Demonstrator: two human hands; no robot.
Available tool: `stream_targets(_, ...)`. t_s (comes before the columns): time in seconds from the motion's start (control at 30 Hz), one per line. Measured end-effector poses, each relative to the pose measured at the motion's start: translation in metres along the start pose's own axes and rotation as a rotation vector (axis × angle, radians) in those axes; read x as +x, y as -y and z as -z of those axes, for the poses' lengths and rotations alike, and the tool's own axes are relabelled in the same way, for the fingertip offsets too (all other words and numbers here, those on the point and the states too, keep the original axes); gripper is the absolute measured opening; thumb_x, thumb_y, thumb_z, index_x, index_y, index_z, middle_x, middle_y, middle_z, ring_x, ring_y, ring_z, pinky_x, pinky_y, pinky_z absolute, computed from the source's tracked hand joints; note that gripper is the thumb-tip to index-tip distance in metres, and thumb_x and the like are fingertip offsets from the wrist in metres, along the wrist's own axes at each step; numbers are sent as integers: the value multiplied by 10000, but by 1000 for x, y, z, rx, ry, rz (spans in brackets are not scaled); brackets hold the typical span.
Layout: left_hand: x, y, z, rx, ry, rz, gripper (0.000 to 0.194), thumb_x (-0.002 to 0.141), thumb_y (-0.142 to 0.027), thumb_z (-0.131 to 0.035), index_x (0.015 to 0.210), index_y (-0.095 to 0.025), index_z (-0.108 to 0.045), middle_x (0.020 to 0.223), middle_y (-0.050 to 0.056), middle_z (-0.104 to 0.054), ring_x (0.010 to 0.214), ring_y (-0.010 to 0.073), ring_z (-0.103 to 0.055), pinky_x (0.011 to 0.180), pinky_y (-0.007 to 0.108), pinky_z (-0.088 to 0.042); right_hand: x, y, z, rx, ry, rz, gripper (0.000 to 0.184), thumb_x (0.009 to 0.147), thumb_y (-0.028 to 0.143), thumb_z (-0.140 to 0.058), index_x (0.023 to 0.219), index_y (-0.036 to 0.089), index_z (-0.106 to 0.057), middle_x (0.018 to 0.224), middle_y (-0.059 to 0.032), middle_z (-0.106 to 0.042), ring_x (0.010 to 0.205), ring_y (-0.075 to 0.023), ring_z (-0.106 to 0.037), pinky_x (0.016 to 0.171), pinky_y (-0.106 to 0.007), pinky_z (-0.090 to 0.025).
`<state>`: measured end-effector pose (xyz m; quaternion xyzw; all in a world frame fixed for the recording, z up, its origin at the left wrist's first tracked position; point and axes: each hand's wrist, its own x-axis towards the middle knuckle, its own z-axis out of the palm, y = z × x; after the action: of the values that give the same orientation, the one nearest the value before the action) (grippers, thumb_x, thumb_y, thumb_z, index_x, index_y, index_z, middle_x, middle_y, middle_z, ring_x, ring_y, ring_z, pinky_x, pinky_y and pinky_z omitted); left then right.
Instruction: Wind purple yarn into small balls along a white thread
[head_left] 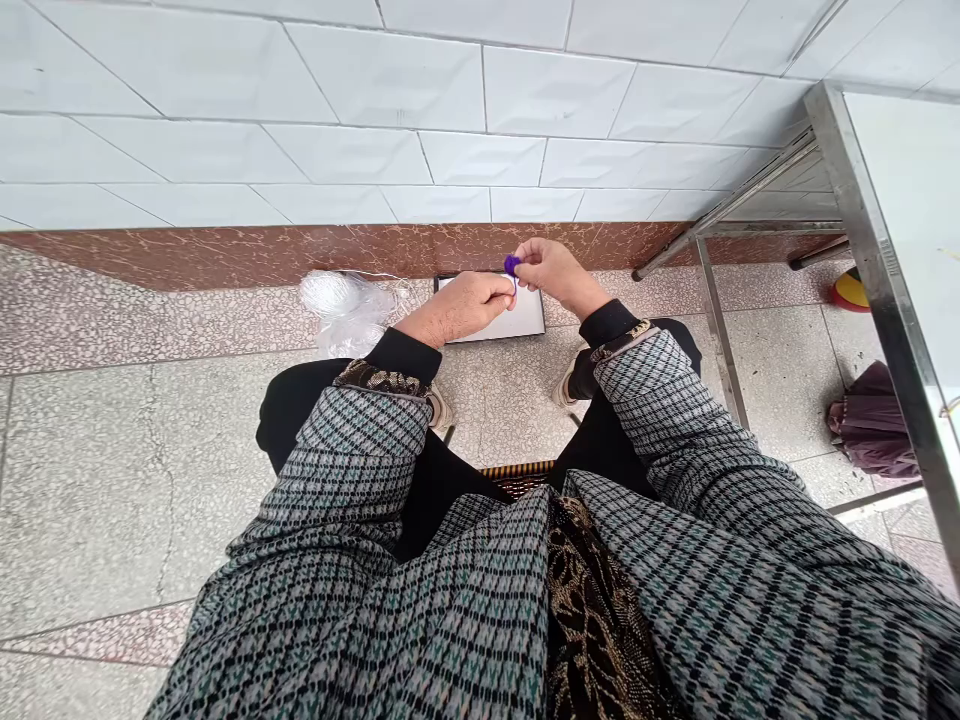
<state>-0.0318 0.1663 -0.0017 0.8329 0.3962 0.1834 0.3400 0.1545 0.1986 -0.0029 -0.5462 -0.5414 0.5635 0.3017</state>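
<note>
Near twelve o'clock, a small purple ball (512, 264) is pinched by the right hand (553, 273); its thread (515, 285) seems gripped by the left hand (469, 303). If tugged too hard, the ball could be dropped onto the white tray (527, 320)

A plain tiled place, whether home or workshop I cannot tell: the wall (559, 92) is white tile above a brown skirting (277, 250), the floor (82, 480) speckled terrazzo; a woven seat (519, 484) faces the wall, and a metal-framed table (911, 210) stands at right, its far corner near the wall.
</note>
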Motion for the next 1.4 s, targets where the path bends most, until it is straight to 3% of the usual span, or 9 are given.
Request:
stream_targets(0.13, -1, 5, 8, 83, -134, 46, 216, 909, -197, -496, 868, -153, -704, 889, 68, -711, 857, 194, -641, 837, 323, -489, -6, 0, -2, -223, 224, -29, 254, 763, -79, -700, 763, 153, -597, 611, 44, -592, 520, -70, -531, 481, -179, -407)
stream_targets(0.3, 2, 18, 8, 132, -186, 126, 217, 909, -198, -496, 866, -155, -705, 909, 87, -709, 895, 218, -645, 857, 342, -493, -15, 9, 2, -13, 444, 14, 221, 777, -27, -733, 838, 149, -614, 660, 41, -611, 562, -64, -530, 539, -178, -455)
stream_targets(0.47, 3, 17, 0, 73, -106, 124, 220, 921, -230, -509, 853, -157, -705, 825, 66, -701, 827, 202, -634, 799, 320, -483, -8, 7, 6, 300, 290, 56, 197, 848, 88, -721, 950, 172, -576, 725, 57, -584, 585, -52, -530, 587, -166, -478)
stream_targets(0.57, 3, 12, -5, 31, -4, 73, 219, 916, -226, -510, 834, -160, -703, 799, 48, -696, 771, 179, -618, 780, 306, -472, -2, 2, 5, 332, 197, 66, 184, 869, 116, -700, 987, 174, -572, 728, 64, -569, 575, -47, -524, 586, -159, -478)
stream_targets(0.77, 3, 5, -9, 48, 76, -37, 212, 893, -208, -512, 821, -169, -707, 801, 46, -694, 757, 173, -616, 780, 303, -471, 2, -6, -4, 11, 67, 39, 189, 814, 31, -700, 838, 170, -575, 629, 62, -565, 527, -63, -508, 507, -165, -434)
stream_targets(0.97, 0, 5, -1, 136, -99, 19, 220, 907, -213, -514, 844, -174, -721, 883, 79, -699, 866, 216, -645, 833, 336, -500, -7, 1, -5, -387, 258, -80, 201, 748, -43, -712, 733, 149, -657, 568, 23, -608, 538, -106, -558, 534, -218, -438)
stream_targets(1.13, 1, 15, 2, 192, -224, 159, 215, 906, -206, -519, 864, -179, -728, 900, 92, -716, 900, 239, -646, 827, 343, -504, -17, 12, -1, -119, 394, -59, 167, 763, -18, -742, 791, 137, -687, 593, 40, -611, 526, -65, -502, 523, -182, -427)
stream_targets(1.27, 4, 17, -3, 134, -197, 185, 203, 909, -224, -536, 849, -176, -724, 849, 91, -717, 882, 245, -654, 811, 339, -495, -16, 16, -1, 177, 260, -50, 166, 803, 59, -758, 818, 156, -624, 631, 48, -615, 534, -54, -513, 543, -159, -461)
stream_targets(1.4, 6, 12, -10, 103, -99, 105, 215, 903, -222, -527, 833, -167, -723, 836, 79, -720, 833, 219, -655, 800, 329, -491, -8, 11, 0, 274, 87, -29, 223, 810, 110, -764, 805, 178, -551, 620, 60, -574, 541, -59, -520, 559, -158, -460)
